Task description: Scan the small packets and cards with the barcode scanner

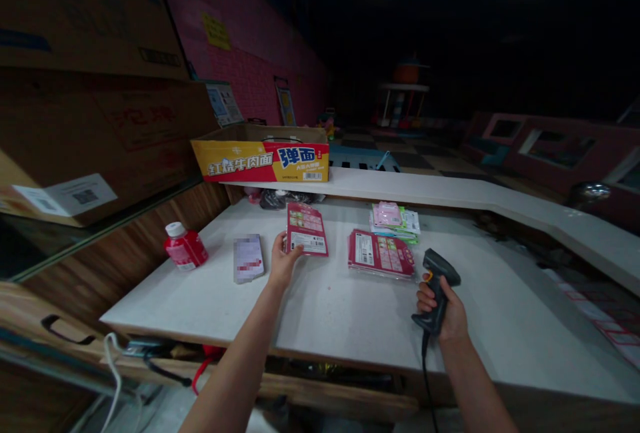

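My left hand (284,261) grips the lower left edge of a dark pink flat packet (307,228), tilted up with its printed label and barcode facing me. In my right hand (447,306) is a black handheld barcode scanner (434,290), fingers wrapped round its handle and its cable hanging over the table's front edge. Between the two hands lies a stack of similar dark pink packets (381,253) in clear wrapping. Just behind that stack sits a small pile of pink, green and white packets (395,218).
A phone (249,258) and a red bottle with a white cap (185,246) rest on the white table (320,313), left of my left hand. A yellow and red noodle carton (260,160) stands on the raised ledge (400,183). Large cardboard boxes (90,133) are stacked at left.
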Demonstrator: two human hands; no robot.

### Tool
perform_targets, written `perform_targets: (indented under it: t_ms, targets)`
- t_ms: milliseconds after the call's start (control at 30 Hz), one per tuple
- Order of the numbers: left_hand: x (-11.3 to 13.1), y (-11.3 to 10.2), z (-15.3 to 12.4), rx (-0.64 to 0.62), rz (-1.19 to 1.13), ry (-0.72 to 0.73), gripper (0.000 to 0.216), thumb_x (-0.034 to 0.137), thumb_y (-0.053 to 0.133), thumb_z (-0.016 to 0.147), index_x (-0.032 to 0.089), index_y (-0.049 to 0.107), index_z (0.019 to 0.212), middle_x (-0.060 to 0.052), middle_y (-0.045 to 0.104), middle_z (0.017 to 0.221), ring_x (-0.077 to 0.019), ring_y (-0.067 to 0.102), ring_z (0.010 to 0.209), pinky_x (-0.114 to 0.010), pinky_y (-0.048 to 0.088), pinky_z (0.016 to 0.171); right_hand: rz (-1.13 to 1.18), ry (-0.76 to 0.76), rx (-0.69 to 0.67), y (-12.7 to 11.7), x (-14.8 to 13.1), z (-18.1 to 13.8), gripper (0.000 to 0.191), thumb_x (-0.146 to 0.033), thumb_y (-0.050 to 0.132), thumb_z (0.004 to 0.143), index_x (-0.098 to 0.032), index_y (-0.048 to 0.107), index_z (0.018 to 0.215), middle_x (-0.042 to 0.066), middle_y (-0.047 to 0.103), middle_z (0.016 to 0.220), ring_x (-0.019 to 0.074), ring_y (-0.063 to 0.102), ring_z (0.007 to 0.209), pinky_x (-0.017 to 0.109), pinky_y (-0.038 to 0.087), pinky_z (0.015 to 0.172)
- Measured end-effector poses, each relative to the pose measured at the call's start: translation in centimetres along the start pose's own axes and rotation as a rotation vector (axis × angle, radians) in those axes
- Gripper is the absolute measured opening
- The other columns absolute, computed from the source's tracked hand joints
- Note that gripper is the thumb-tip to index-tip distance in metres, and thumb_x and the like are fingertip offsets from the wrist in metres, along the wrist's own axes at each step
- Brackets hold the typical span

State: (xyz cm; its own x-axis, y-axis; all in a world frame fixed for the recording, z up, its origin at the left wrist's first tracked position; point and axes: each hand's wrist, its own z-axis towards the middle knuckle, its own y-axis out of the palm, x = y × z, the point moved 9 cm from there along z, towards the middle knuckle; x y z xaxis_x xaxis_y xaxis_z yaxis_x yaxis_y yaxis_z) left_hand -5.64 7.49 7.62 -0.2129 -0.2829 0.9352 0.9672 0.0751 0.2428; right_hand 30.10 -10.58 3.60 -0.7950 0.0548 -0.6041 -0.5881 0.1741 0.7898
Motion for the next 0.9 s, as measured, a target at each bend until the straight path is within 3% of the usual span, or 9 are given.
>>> perform_targets:
  t_ms: [267,433,567,667,767,900]
  targets:
    - [1.9,7.7,1.2,-0.078,-0.136,-0.111,0.046,0.047,0.078,0.061,0.015,0.061,0.088,-0.006,0.072,0.083,-0.0196,0.068,0.074,-0.034,0.056,0.069,0.012,-0.025,0.039,-0.2,-0.2,0.3,0.031,-0.042,0.077,0.071,-0.021,0.059,0.085,-0.008,0.039,0.056,0.0063,0.037,0.041,0.017,0.036,0.037]
    - [-2.0,12.3,1.0,-0.190,-0.027,-0.286,0.040,0.051,0.075,0.062,0.014,0.064,0.073,-0.007,0.070,0.065,-0.0231,0.068,0.062,-0.033,0.053,0.056,-0.015,-0.037,0.044,-0.1,-0.4,0.4,0.033,-0.045,0.077,0.070,-0.022,0.059,0.085,-0.008,0.038,0.056,0.0067,0.036,0.041,0.018,0.036,0.037]
    - [-5.4,13.4,1.0,-0.188,0.168,-0.368,0.032,0.044,0.075,0.064,0.015,0.062,0.060,-0.008,0.068,0.059,-0.0244,0.067,0.058,-0.034,0.051,0.054,0.003,-0.034,0.049,-0.2,-0.4,0.6,0.032,-0.044,0.077,0.070,-0.022,0.059,0.084,-0.008,0.039,0.056,0.0067,0.036,0.041,0.018,0.035,0.036]
    - [-5.3,12.9,1.5,-0.160,0.430,-0.270,0.025,0.040,0.073,0.068,0.015,0.066,0.064,-0.007,0.066,0.060,-0.0252,0.067,0.066,-0.034,0.051,0.060,0.042,-0.033,0.050,-0.4,-0.4,0.7,0.030,-0.043,0.076,0.072,-0.022,0.059,0.084,-0.008,0.040,0.056,0.0065,0.037,0.041,0.017,0.036,0.036]
    - [-3.2,12.6,0.9,-0.185,0.655,-0.059,0.025,0.036,0.070,0.073,0.016,0.073,0.088,-0.010,0.070,0.079,-0.0254,0.067,0.080,-0.036,0.052,0.073,0.065,-0.026,0.048,-0.4,-0.3,0.6,0.029,-0.041,0.076,0.072,-0.022,0.059,0.084,-0.008,0.040,0.056,0.0054,0.037,0.041,0.015,0.037,0.038]
    - [-0.1,14.4,-2.7,-0.395,0.809,0.321,0.039,0.041,0.068,0.078,0.022,0.070,0.111,-0.014,0.063,0.115,-0.0274,0.059,0.109,-0.043,0.044,0.099,0.071,-0.023,0.044,-0.1,-0.3,0.6,0.029,-0.040,0.077,0.072,-0.022,0.059,0.084,-0.008,0.041,0.056,0.0050,0.036,0.041,0.014,0.037,0.038]
